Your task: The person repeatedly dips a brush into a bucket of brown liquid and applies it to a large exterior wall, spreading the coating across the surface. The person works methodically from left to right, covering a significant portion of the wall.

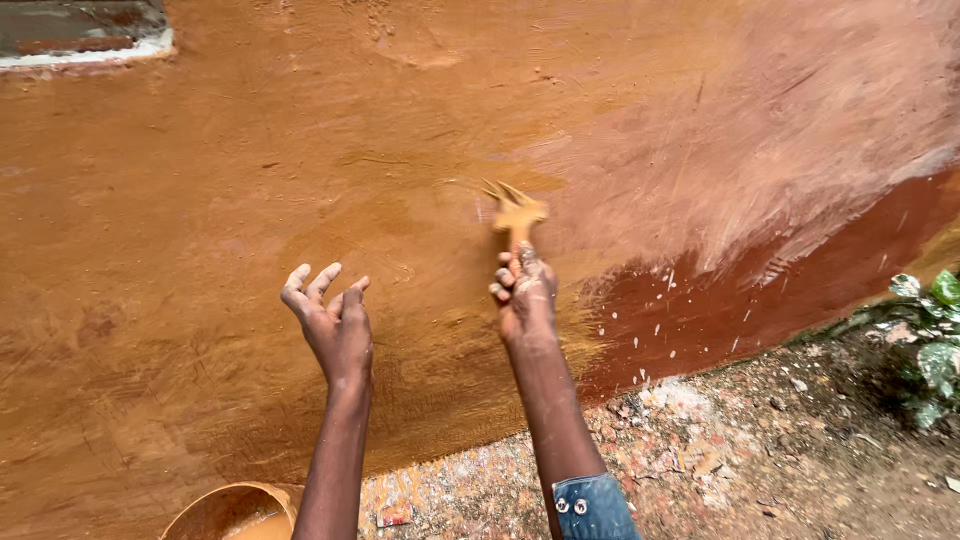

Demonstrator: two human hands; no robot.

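Right hand (525, 295) fingers clench the brush (516, 212) handle, long axis upright, bristles on the wall (200, 200). Left hand (335, 320) released, empty, well apart.

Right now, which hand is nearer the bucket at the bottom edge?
Left. The left hand is raised open above the bucket; the right hand, holding a brush, is farther right.

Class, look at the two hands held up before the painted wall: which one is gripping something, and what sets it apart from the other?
The right hand, closed around a paint-coated brush against the wall. The left hand is open and holds nothing.
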